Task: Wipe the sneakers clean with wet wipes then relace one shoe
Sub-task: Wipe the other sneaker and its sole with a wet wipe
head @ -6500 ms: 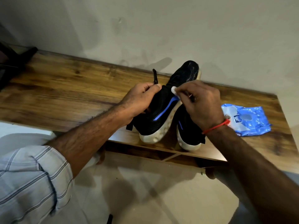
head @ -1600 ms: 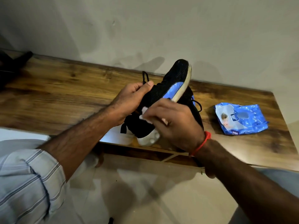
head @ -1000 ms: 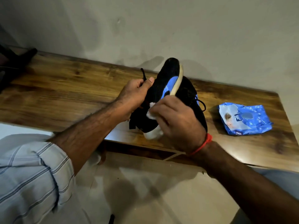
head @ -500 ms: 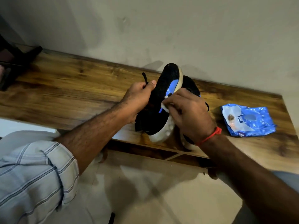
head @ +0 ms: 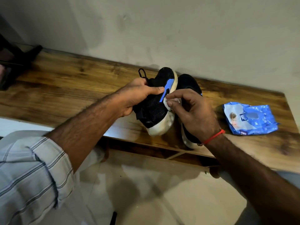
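On the wooden bench (head: 65, 88), left hand (head: 136, 96) gripping tilted sneaker (head: 155, 108); right hand (head: 193, 109) pinching wet wipe (head: 167, 103), wipes pack (head: 250, 119) nearby

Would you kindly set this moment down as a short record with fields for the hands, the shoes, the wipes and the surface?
left hand: left hand grips the held sneaker by its upper, tilted with its sole to the right
right hand: right hand pinches a white wet wipe against the held sneaker's side, at the blue stripe
other shoe: second sneaker stands on the wooden shelf, partly hidden behind the right hand
wipes: blue wipes pack lies on the shelf to the right
stage: wiping; relacing not yet begun
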A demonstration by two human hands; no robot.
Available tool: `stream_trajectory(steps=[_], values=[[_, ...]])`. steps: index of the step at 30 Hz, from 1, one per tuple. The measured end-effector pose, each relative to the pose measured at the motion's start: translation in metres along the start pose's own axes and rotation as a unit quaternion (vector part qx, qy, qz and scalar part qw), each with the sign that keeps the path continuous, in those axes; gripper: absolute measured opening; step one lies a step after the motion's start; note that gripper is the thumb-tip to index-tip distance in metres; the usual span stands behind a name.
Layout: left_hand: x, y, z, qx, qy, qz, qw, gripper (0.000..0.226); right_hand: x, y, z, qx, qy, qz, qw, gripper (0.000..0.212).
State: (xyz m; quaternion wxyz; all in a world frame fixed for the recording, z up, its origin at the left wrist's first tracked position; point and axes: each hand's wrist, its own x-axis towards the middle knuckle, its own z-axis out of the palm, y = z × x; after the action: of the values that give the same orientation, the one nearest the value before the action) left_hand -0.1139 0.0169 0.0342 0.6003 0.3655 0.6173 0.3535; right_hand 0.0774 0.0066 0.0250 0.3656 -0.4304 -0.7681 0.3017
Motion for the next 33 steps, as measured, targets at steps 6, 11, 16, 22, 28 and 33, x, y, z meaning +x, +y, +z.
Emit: stream_trajectory(steps=[6,11,16,22,28,33], values=[[0.011,-0.005,-0.001,-0.027,0.083,-0.029,0.996,0.037,-0.029,-0.019,0.030,-0.134,-0.123,-0.264,0.947,0.016],[0.013,-0.001,0.000,-0.070,0.107,-0.048,0.991,0.037,-0.020,-0.014,0.026,-0.202,-0.096,-0.306,0.925,0.016],[0.012,0.009,-0.001,-0.098,0.122,-0.052,0.986,0.033,-0.013,-0.014,0.021,-0.200,-0.007,-0.286,0.937,0.009],[0.008,0.003,0.002,-0.062,0.101,-0.066,0.991,0.034,0.015,-0.001,-0.003,-0.137,0.099,-0.121,0.978,0.017],[0.007,0.000,-0.001,-0.076,0.099,-0.072,0.990,0.032,0.009,-0.014,-0.006,-0.002,0.059,-0.050,0.997,0.011],[0.006,0.001,0.005,-0.072,0.113,-0.064,0.989,0.030,-0.014,-0.025,0.012,-0.113,-0.089,-0.195,0.970,0.008]])
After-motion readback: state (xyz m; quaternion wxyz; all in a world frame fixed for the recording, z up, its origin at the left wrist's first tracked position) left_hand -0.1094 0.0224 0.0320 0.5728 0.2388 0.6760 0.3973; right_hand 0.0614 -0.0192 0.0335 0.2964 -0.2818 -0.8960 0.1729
